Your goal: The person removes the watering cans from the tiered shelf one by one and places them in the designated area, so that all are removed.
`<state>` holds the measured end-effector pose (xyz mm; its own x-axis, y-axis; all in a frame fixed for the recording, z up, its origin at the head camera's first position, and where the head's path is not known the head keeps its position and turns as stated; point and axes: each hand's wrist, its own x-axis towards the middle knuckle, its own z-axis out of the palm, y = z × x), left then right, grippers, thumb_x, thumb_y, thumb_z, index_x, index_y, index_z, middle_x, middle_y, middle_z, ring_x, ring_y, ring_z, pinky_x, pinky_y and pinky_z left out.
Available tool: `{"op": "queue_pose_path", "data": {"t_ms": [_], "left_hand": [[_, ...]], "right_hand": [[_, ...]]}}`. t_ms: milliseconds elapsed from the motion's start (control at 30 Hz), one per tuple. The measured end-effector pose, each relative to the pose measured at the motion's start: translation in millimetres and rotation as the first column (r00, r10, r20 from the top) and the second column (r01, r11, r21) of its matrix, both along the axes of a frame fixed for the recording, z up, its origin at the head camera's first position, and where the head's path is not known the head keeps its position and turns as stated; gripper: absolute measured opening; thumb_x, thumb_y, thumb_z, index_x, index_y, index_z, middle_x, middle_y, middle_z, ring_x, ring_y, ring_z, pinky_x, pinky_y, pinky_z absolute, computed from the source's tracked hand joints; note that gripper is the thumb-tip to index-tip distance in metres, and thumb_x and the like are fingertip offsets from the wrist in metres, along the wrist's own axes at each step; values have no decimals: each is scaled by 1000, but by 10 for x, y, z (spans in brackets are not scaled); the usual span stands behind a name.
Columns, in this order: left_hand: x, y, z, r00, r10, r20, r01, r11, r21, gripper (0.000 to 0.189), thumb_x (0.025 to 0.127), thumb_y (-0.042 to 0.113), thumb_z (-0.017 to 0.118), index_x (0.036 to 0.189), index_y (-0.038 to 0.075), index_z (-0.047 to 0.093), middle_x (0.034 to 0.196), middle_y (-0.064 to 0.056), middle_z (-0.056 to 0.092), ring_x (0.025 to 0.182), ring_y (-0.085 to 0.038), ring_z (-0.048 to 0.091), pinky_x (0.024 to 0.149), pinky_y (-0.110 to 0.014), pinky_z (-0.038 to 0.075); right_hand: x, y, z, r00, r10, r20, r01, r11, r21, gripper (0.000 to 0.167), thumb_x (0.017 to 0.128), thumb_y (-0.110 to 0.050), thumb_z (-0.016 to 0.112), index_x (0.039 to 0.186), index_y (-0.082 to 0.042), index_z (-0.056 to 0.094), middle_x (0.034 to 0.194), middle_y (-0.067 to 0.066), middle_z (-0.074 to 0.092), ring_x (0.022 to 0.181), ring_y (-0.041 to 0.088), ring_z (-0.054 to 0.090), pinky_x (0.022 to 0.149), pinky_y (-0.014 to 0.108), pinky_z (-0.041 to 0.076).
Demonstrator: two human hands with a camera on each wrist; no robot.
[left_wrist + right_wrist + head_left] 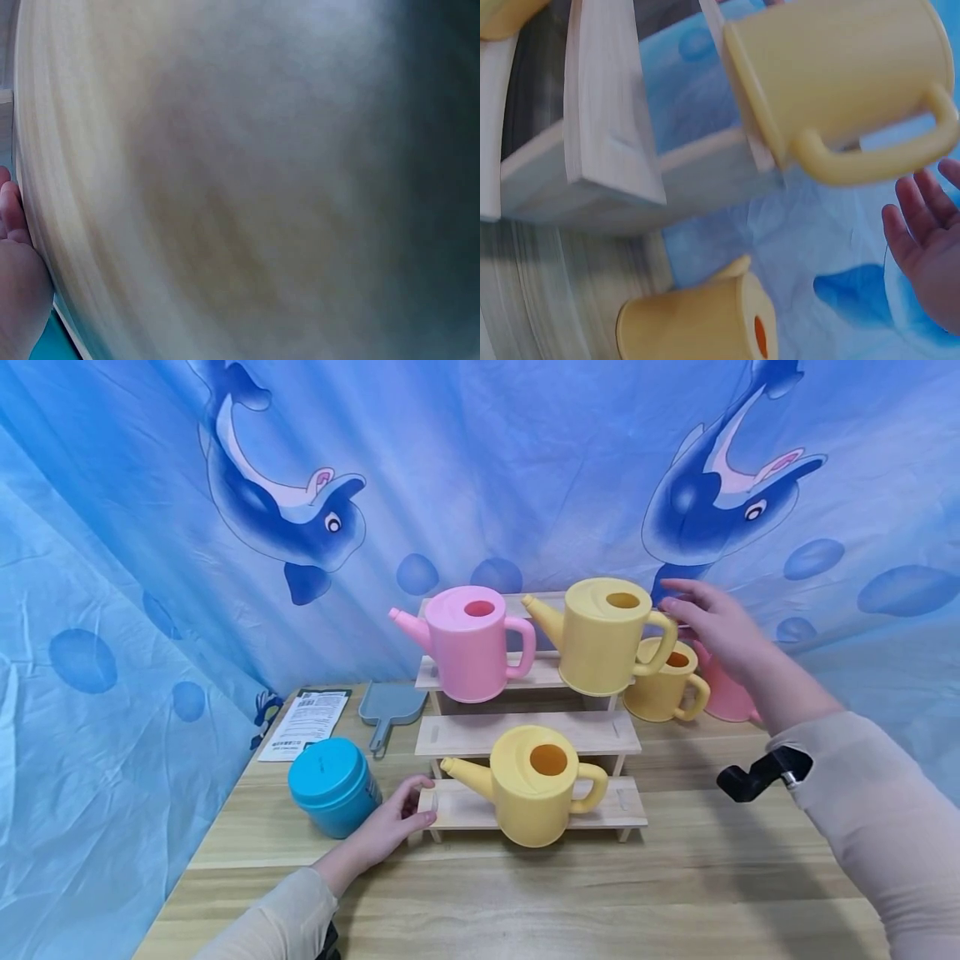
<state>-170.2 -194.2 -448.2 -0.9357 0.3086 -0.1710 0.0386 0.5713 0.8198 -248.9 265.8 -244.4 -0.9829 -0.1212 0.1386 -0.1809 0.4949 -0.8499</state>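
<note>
A stepped wooden stand (480,735) has three tiers. My left hand (393,822) grips the left end of the lowest tier, thumb toward the front and fingers behind. On that tier stands a yellow watering can (531,797), its spout to the left. On the top tier are a pink watering can (471,652) and another yellow watering can (603,639). My right hand (712,622), fingers extended and holding nothing, is just beside that can's handle, as the right wrist view also shows with the can (840,75) and hand (934,247) apart.
Right of the stand, on the table (570,902), are a yellow watering can (652,697) and a pink one (726,693), partly behind my right arm. To the left are a blue lidded tub (333,789), a grey dustpan (392,703) and a white packet (307,727). A dolphin-print curtain (480,468) hangs behind.
</note>
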Motion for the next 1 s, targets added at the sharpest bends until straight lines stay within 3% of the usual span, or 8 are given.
{"op": "queue_pose_path", "data": {"t_ms": [33,200,333,500,733,1000], "left_hand": [[-20,-12,-46,1000,5,0,-5,1000,-3,45,91,40,59,128,25,40,105,-7,47,93,-22,44,76,-36,38],[-16,-23,-46,1000,0,-11,0,1000,3,46,90,43,59,127,25,41,104,-7,47,93,-22,44,75,-36,38],[-15,-28,-46,1000,-7,-14,7,1000,1,45,90,43,59,127,25,41,103,-7,46,92,-22,44,75,-35,38],[-9,-25,-50,1000,-3,-11,3,1000,3,45,89,42,60,127,25,41,102,-7,46,92,-22,44,75,-36,37],[4,-9,-50,1000,4,13,-4,1000,-1,46,89,43,60,128,26,40,103,-8,45,93,-23,43,75,-36,38],[-6,-15,-38,1000,2,5,-2,1000,4,44,90,40,60,128,26,40,103,-7,46,93,-22,43,75,-35,37]], "right_hand": [[11,-23,14,1000,16,6,-16,1000,-12,62,96,-49,42,148,-19,26,140,15,38,118,27,47,99,41,37],[56,-143,56,996,80,26,-79,997,-16,65,96,-50,39,149,-18,22,140,15,37,119,33,46,100,47,35],[69,-214,42,997,79,9,-79,997,14,65,95,-48,43,149,-17,23,133,13,41,111,28,50,89,34,44],[61,-255,13,998,65,-27,-63,997,50,69,93,-47,50,148,-15,24,129,11,42,100,26,51,76,23,46],[69,-257,-2,998,57,-12,-57,998,33,70,92,-47,52,148,-17,23,129,9,39,87,23,50,69,27,48],[76,-276,17,999,40,-30,-37,996,76,73,90,-48,56,149,-20,24,132,9,41,88,27,47,70,31,46]]}}
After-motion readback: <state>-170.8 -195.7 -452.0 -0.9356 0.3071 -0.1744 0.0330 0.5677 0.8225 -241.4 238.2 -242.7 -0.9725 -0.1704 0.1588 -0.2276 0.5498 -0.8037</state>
